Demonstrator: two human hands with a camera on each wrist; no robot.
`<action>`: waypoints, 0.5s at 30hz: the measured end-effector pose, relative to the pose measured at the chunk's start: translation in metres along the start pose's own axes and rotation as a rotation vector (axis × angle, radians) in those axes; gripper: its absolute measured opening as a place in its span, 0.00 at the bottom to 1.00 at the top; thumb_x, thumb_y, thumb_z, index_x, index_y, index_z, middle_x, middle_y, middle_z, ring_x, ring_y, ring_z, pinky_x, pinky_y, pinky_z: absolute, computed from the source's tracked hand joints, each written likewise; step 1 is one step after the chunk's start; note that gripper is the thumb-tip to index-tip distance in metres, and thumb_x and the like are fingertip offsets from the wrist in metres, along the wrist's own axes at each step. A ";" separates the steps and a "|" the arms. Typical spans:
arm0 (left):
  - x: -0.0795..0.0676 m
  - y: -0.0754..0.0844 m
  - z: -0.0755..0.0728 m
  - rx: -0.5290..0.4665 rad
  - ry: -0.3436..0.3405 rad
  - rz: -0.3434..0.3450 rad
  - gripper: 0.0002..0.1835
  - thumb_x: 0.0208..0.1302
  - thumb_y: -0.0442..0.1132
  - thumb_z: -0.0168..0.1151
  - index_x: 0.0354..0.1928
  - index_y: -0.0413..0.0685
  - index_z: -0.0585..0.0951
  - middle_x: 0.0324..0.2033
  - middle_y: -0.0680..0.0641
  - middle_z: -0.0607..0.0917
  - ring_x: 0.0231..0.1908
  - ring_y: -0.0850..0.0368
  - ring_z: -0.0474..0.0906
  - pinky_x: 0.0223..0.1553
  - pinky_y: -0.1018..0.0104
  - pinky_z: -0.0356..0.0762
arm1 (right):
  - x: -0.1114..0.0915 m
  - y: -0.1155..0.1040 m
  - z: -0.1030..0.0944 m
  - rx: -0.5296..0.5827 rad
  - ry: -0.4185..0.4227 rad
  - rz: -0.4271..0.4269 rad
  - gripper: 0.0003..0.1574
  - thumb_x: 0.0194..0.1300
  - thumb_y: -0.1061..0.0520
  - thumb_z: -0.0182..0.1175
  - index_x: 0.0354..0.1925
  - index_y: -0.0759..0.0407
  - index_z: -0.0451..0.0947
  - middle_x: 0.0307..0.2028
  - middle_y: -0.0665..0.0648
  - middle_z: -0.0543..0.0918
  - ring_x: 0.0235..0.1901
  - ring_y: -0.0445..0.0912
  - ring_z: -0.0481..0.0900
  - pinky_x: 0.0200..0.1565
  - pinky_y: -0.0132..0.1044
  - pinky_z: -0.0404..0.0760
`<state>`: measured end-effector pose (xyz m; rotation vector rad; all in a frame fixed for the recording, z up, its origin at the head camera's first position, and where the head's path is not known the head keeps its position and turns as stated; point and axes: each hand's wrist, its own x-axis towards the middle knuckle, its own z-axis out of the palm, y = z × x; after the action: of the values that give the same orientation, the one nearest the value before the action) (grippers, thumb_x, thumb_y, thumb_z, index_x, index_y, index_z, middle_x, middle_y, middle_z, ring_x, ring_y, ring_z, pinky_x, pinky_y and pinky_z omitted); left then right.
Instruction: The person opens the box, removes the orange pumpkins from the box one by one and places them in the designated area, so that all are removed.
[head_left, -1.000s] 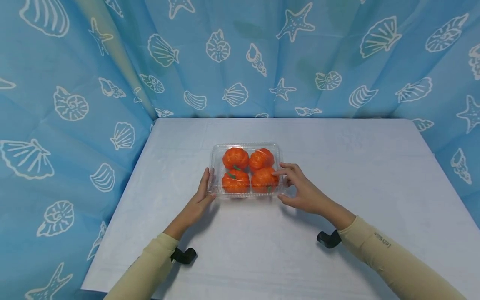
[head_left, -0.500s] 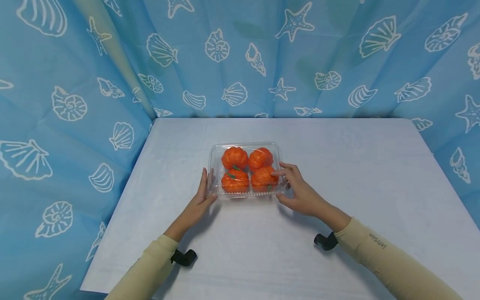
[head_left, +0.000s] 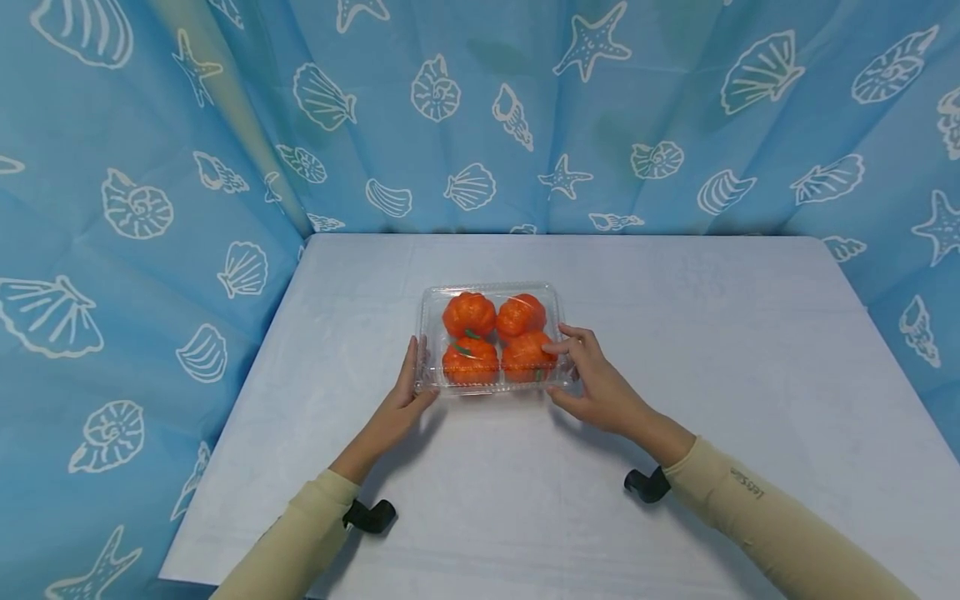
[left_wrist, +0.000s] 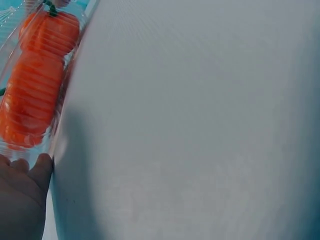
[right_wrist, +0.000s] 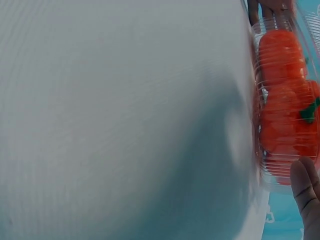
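Observation:
A clear plastic clamshell box (head_left: 489,289) sits mid-table in the head view, its lid down over several small orange pumpkins (head_left: 469,314) with green stems. My left hand (head_left: 397,404) holds the box's left side, fingers along the wall and thumb at the near left corner. On the other side, my right hand (head_left: 597,385) grips the right end, thumb at the near corner and a fingertip over the lid's edge. The left wrist view shows the thumb (left_wrist: 42,167) right at the box's end. In the right wrist view the ribbed wall of the box (right_wrist: 272,172) meets the right thumb.
A white-covered table (head_left: 720,333) spreads around the box. Behind it and along the sides hangs a blue curtain (head_left: 480,117) printed with white shells and starfish. Dark wrist-camera mounts (head_left: 371,516) stick out beneath both sleeves.
My right forearm has shifted slightly left, and the right thumb has slid a little inward along the box's near edge. The box and pumpkins stay nearly where they were.

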<state>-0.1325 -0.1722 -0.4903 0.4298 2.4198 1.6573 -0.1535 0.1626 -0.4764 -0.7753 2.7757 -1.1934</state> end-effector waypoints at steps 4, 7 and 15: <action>0.001 -0.003 0.001 0.022 0.005 -0.014 0.44 0.80 0.36 0.50 0.81 0.48 0.31 0.81 0.47 0.38 0.79 0.49 0.31 0.77 0.45 0.36 | 0.000 0.000 0.001 -0.029 0.005 -0.018 0.32 0.63 0.57 0.68 0.62 0.53 0.67 0.73 0.67 0.57 0.65 0.64 0.72 0.61 0.59 0.75; 0.001 -0.003 0.001 0.036 0.003 -0.018 0.44 0.80 0.38 0.50 0.81 0.49 0.31 0.81 0.48 0.38 0.79 0.49 0.32 0.77 0.45 0.37 | 0.000 0.000 0.001 -0.040 0.007 -0.030 0.31 0.64 0.58 0.67 0.62 0.53 0.67 0.73 0.67 0.57 0.64 0.65 0.72 0.61 0.60 0.75; 0.001 -0.005 -0.001 0.027 -0.007 -0.022 0.45 0.80 0.39 0.50 0.81 0.49 0.30 0.81 0.47 0.37 0.79 0.48 0.30 0.77 0.43 0.36 | 0.001 -0.001 0.001 -0.060 -0.005 -0.029 0.28 0.67 0.59 0.63 0.63 0.55 0.68 0.73 0.66 0.56 0.66 0.65 0.71 0.62 0.59 0.73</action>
<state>-0.1347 -0.1739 -0.4948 0.4110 2.4356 1.6137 -0.1536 0.1612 -0.4765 -0.8243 2.8179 -1.1153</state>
